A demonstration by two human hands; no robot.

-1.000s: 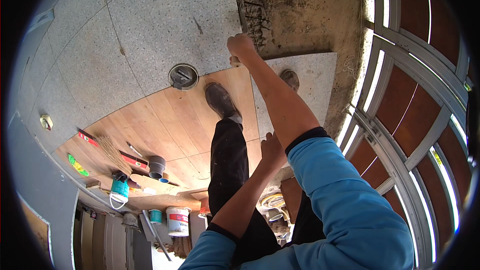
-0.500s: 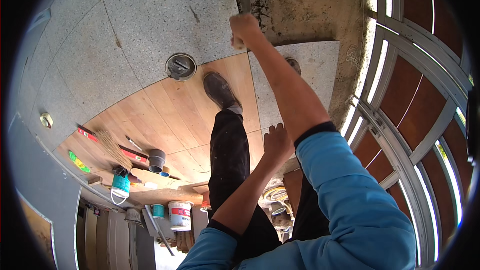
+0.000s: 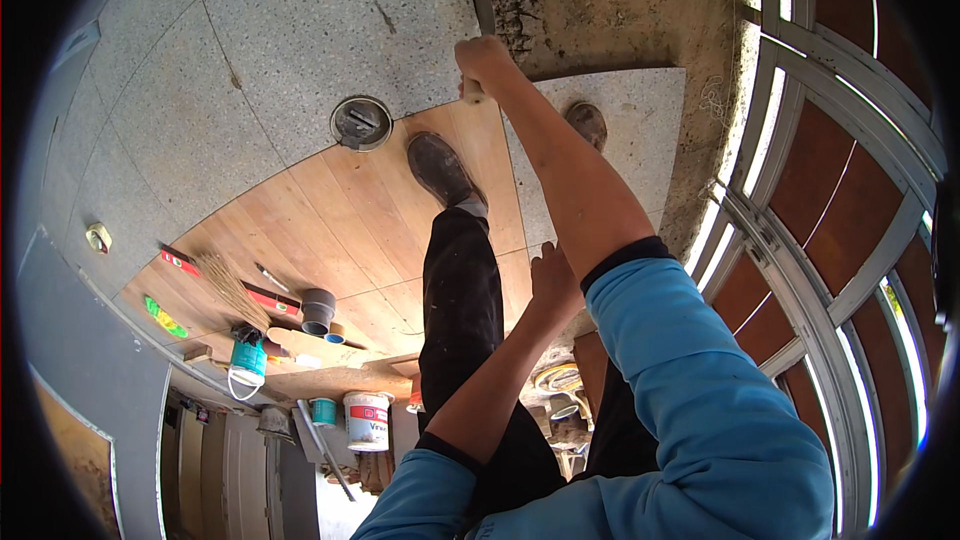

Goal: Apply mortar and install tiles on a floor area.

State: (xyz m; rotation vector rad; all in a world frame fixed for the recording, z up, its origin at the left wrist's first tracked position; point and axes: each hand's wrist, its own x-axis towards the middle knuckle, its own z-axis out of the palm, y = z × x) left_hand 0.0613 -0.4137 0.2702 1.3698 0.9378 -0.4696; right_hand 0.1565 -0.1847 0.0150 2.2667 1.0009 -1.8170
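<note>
My right hand [image 3: 484, 60] is closed round the pale handle [image 3: 473, 91] of a scraper. Its narrow grey blade [image 3: 485, 12] points away from me, along the edge between the speckled grey tile [image 3: 330, 30] and the rough, dark-marked bare floor [image 3: 620, 10]. My left hand [image 3: 553, 278] is held low beside my right upper arm, its fingers curled; whatever they may hold is hidden. My left shoe [image 3: 440, 168] stands on wood-look planks [image 3: 340, 200], my right shoe [image 3: 586, 125] on a loose-looking speckled piece [image 3: 640, 110].
A round tin [image 3: 361, 124] with dark contents sits left of my foot. Farther left lie a red level [image 3: 272, 302], a straw brush [image 3: 228, 285], grey pipe pieces [image 3: 318, 310] and a teal bucket [image 3: 246, 365]. A white bucket [image 3: 367, 422] stands nearer. Metal-framed brown panels [image 3: 830, 190] line the right.
My right hand has drawn slightly back toward me with the scraper, and less of its blade shows. My left hand stays nearly where it was. The view has shifted a little.
</note>
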